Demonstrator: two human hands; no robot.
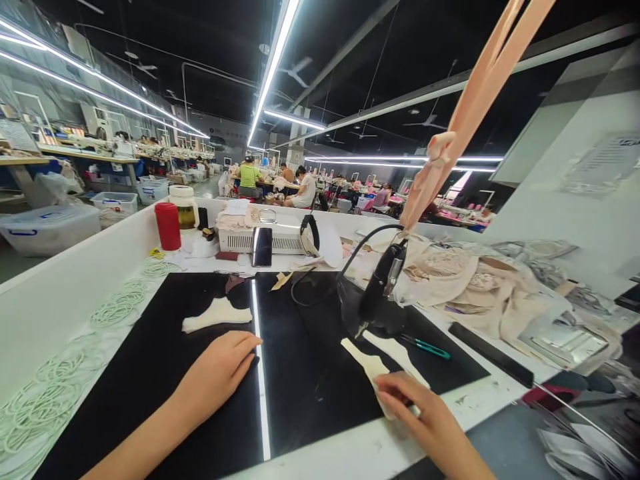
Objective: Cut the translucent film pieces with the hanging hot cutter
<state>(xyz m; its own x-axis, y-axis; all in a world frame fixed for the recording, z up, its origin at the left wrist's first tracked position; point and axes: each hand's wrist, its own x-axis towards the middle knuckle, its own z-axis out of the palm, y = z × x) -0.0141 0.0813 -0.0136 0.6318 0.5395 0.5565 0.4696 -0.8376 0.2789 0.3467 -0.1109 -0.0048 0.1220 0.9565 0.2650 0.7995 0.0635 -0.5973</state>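
My right hand (pixel 415 403) pinches the lower end of a cream shaped fabric piece (pixel 364 359) near the front right of a glossy black board (pixel 310 373). Beside it lies a second pale fabric piece (pixel 393 349), partly behind my fingers. My left hand (pixel 227 363) rests on the board with its fingers stretched out and nothing visible in it. Just beyond it is another cream fabric piece (pixel 217 315), lying flat. A black handheld tool (pixel 380 283) hangs over the board from peach fabric strips (pixel 450 147), its tip close to the right-hand pieces.
A teal snipper or cutter (pixel 426 347) lies at the board's right. Bundled pale green cords (pixel 55 393) line the left side. A phone (pixel 262 247), a red cup (pixel 168 227) and a white box (pixel 287 237) stand behind. Beige garments (pixel 480 280) are heaped on the right.
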